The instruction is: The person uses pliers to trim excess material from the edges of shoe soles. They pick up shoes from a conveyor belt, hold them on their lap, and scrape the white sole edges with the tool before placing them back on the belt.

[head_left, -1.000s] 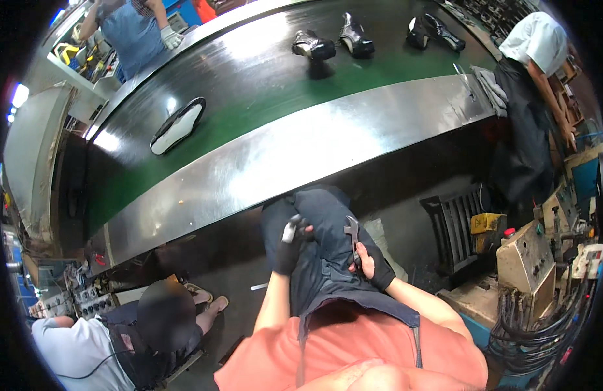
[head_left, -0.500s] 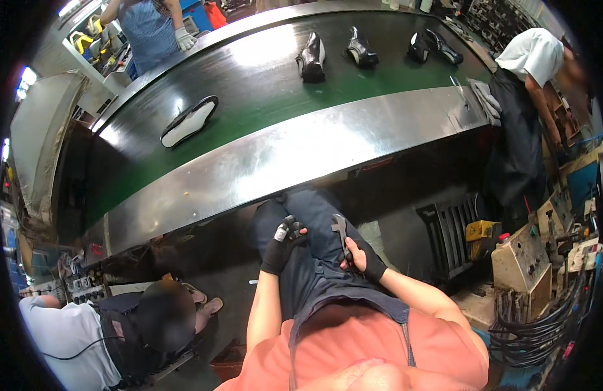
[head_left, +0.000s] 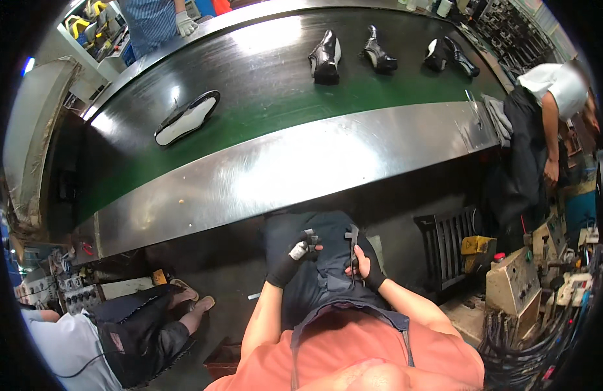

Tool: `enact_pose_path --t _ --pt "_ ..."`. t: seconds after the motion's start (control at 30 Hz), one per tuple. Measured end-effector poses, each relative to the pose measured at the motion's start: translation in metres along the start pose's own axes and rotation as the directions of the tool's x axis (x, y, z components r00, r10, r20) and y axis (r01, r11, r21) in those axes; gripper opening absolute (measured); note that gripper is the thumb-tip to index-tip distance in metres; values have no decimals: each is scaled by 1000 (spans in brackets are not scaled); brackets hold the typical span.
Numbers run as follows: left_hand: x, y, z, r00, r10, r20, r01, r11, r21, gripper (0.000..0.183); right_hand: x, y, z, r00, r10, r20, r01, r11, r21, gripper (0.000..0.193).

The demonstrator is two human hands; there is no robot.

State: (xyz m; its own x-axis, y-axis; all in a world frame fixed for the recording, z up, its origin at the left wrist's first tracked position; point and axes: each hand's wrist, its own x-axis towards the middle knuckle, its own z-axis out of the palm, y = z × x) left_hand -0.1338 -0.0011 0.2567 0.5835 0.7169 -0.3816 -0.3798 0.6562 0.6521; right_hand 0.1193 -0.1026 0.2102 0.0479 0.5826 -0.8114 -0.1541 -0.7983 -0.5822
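My right hand [head_left: 364,266], in a black fingerless glove, is closed around the handles of dark metal pincers [head_left: 353,242]. The head of the pincers points away from me, above my lap. My left hand [head_left: 300,253], in a dark glove with white wrapping on the fingers, hovers over my other thigh. Its fingers are loosely bent and apart, with nothing visible in them. Beyond the metal ledge, a shoe [head_left: 186,120] lies on its side on the green and black belt, its pale sole toward me. Farther right on the belt stand a black shoe [head_left: 325,60] and another black shoe [head_left: 379,52].
The steel ledge [head_left: 262,176] runs between me and the belt. Two more dark shoes [head_left: 452,55] sit at the far right. Co-workers are at the left [head_left: 80,345], right [head_left: 542,111] and far side [head_left: 151,29]. A control box [head_left: 512,280] with cables stands to my right.
My view has shifted slightly, so the far shoes appear farther right. Both hands appear a little lower in the picture, the pincers still in my right. The right co-worker's arm hangs lower.
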Motion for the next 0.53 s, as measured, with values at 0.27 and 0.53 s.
enact_pose_path --t 0.27,0.53 --pt "57 218 -44 872 489 4 -315 556 769 46 58 -77 35 965 252 78 -243 964 -104 60" --pt "159 440 -288 538 842 37 635 -434 639 87 84 -117 45 968 246 51 -245 969 -22 53"
